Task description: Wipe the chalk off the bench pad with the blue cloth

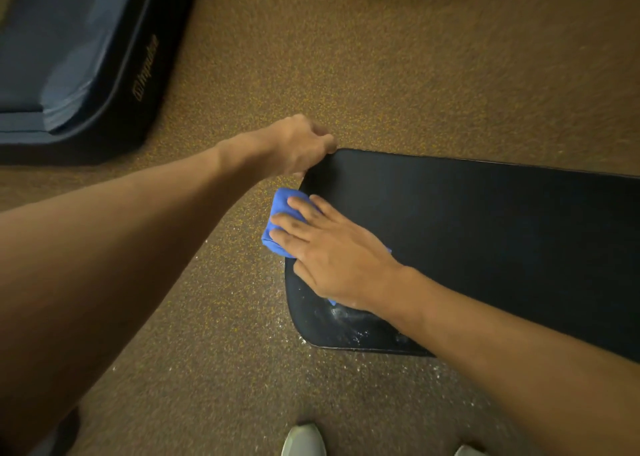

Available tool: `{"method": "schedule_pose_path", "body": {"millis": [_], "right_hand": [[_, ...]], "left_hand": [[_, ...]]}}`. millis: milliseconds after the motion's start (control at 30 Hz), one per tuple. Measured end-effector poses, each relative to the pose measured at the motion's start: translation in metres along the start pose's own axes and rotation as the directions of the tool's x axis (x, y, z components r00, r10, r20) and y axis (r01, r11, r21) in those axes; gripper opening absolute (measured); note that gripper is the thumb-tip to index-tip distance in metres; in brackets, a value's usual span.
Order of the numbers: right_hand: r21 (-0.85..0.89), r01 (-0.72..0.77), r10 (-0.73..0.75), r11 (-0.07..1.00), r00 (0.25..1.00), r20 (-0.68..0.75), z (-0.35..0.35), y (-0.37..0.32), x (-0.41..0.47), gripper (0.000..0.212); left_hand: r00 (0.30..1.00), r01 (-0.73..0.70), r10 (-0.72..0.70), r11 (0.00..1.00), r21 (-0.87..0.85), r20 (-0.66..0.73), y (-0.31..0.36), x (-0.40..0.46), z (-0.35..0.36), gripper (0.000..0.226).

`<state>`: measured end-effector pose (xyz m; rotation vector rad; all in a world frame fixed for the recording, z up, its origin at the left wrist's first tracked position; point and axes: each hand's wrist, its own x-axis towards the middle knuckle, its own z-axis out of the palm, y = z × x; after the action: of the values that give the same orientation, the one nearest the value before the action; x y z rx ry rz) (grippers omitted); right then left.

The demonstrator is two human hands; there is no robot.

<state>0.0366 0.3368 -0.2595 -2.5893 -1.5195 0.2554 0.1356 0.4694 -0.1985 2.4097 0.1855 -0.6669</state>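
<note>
On bench pad (485, 234): right hand (332, 254) presses blue cloth (277, 220); mat (69, 57) logo illegible.

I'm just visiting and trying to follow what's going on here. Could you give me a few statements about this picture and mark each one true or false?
1. The right hand presses flat on the blue cloth. True.
2. The left hand holds a spray bottle. False: it grips the far corner of the bench pad.
3. White chalk shows on the pad's near corner. True.
4. The cloth lies at the middle of the pad. False: it sits at the pad's end edge, partly hanging over it.
5. White specks lie on the floor near the pad. True.
</note>
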Motion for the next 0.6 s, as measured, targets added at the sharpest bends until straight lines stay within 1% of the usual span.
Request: {"method": "schedule_pose_path", "body": {"millis": [100, 167, 200, 267, 333, 400, 500, 600], "right_hand": [[0.028, 0.11, -0.111, 0.994, 0.993, 0.026, 0.001, -0.015, -0.026, 0.064], [0.047, 0.179, -0.182, 0.983, 0.981, 0.062, -0.002, -0.016, -0.042, 0.062], [0.039, 0.201, -0.203, 0.979, 0.977, 0.057, -0.002, -0.012, -0.043, 0.061], [0.004, 0.196, -0.196, 0.981, 0.98, 0.035, -0.001, -0.003, -0.031, 0.06], [-0.007, 0.122, -0.122, 0.993, 0.992, 0.018, 0.0, 0.001, -0.013, 0.061], [-0.014, 0.067, -0.067, 0.998, 0.997, 0.031, 0.0, -0.002, -0.004, 0.063], [-0.015, 0.12, -0.119, 0.993, 0.992, 0.029, 0.001, -0.005, -0.018, 0.064], [-0.025, 0.206, -0.203, 0.978, 0.976, 0.079, -0.002, 0.004, -0.037, 0.063]], "left_hand": [[1.0, -0.004, 0.005, 1.0, 0.025, -0.004, 0.003, -0.005, -0.002, 0.044], [1.0, -0.01, 0.009, 0.997, 0.071, 0.007, 0.005, -0.007, -0.004, 0.04], [1.0, -0.018, 0.017, 0.995, 0.1, 0.013, 0.005, -0.009, -0.003, 0.036], [0.999, -0.04, 0.039, 0.987, 0.157, 0.006, 0.003, -0.009, -0.001, 0.031], [0.998, -0.056, 0.059, 0.981, 0.185, -0.015, 0.0, -0.01, 0.002, 0.029], [0.997, -0.072, 0.078, 0.977, 0.201, -0.022, -0.003, -0.009, 0.003, 0.026], [0.995, -0.1, 0.103, 0.967, 0.235, -0.004, -0.003, -0.01, 0.001, 0.029], [0.994, -0.105, 0.108, 0.959, 0.264, 0.003, -0.003, -0.013, -0.001, 0.037]]}}
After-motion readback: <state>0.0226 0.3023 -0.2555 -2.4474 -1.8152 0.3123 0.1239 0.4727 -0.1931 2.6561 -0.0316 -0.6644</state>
